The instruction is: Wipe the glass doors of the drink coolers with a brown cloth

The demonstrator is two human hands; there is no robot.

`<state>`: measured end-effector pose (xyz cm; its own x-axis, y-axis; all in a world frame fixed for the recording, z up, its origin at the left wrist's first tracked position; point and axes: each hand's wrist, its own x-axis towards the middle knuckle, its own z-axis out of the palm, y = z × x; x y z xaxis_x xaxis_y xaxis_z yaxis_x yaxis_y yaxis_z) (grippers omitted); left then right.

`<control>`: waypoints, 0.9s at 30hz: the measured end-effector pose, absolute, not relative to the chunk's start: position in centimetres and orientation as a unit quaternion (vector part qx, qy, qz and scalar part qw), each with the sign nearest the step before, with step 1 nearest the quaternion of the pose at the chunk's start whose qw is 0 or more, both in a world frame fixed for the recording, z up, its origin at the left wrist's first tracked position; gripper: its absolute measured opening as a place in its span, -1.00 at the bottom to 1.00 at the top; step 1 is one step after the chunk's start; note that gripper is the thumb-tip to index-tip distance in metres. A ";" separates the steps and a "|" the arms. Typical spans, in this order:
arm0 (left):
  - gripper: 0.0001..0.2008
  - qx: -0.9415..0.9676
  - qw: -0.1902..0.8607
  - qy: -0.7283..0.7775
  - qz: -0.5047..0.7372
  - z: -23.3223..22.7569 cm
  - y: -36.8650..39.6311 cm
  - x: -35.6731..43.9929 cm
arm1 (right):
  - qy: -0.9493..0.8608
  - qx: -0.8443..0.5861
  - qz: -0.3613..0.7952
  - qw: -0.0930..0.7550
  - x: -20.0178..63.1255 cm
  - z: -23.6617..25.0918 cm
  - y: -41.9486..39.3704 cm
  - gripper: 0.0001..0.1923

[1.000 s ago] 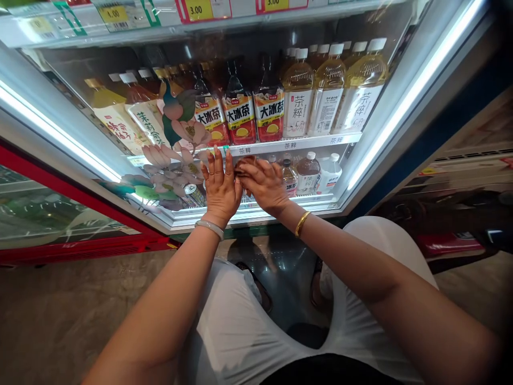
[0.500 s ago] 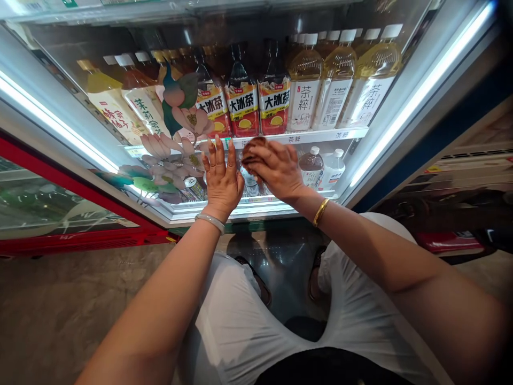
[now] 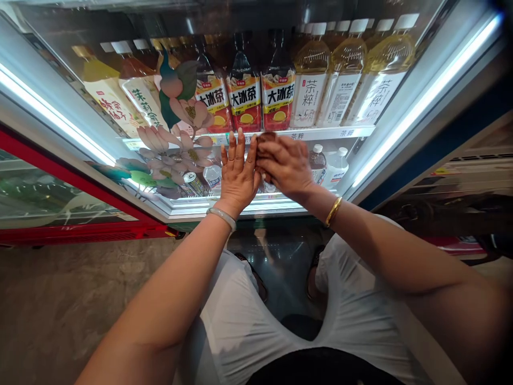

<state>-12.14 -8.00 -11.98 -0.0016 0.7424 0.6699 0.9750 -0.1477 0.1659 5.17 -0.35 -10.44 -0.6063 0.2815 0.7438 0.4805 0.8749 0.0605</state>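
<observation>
My left hand (image 3: 239, 179) lies flat with fingers spread against the glass door (image 3: 132, 27) of a lit drinks fridge. Close beside it, my right hand (image 3: 292, 164) is bent around a dark brown cloth (image 3: 266, 140) and presses it to the same glass. Motion blurs the right fingers a little, and most of the cloth is hidden under them. A pink flower decal (image 3: 192, 109) decorates the glass left of my hands. Behind the door, iced tea bottles (image 3: 245, 101) with red and yellow labels stand on a shelf.
Pale tea bottles (image 3: 310, 96) fill the shelf's right side. Smaller bottles and a can (image 3: 193, 183) sit on the lower shelf. A red-framed cooler (image 3: 80, 232) adjoins at left. The fridge's dark blue side (image 3: 401, 160) runs along the right. My legs straddle the floor below.
Both hands have slid slightly to the right across the glass, the left hand more. The right hand still grips the cloth, and the gap between the hands has narrowed.
</observation>
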 end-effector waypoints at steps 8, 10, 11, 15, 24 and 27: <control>-0.25 -0.675 0.182 -0.642 -0.316 -11.6 -8.5 -11.8 | -0.867 -0.214 -0.119 0.433 6.0 -8.3 0.8 -0.61; -0.26 -0.663 0.184 -0.650 -0.323 -11.0 -8.7 -11.7 | -0.850 -0.232 -0.107 0.460 6.6 -6.5 1.2 -0.56; -0.27 -0.659 0.187 -0.653 -0.323 -10.7 -8.7 -11.6 | -0.846 -0.238 -0.103 0.467 6.8 -6.2 1.1 -0.54; -0.31 -0.651 0.211 -0.662 -0.305 -10.3 -8.3 -11.4 | -0.876 -0.228 -0.108 0.411 6.8 -7.7 0.2 -0.58; -0.29 -0.649 0.190 -0.658 -0.331 -9.2 -6.9 -9.5 | -0.823 -0.279 -0.117 0.480 8.8 -5.1 0.4 -0.53; -0.31 -0.661 0.197 -0.645 -0.330 -8.8 -6.4 -9.2 | -0.837 -0.273 -0.105 0.462 8.5 -6.2 0.4 -0.57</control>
<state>-9.22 -6.41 -8.83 -0.0489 0.7219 0.6902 0.9822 -0.0906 0.1644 8.48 0.35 -6.18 -0.4247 0.3593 0.8309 0.5538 0.8292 -0.0755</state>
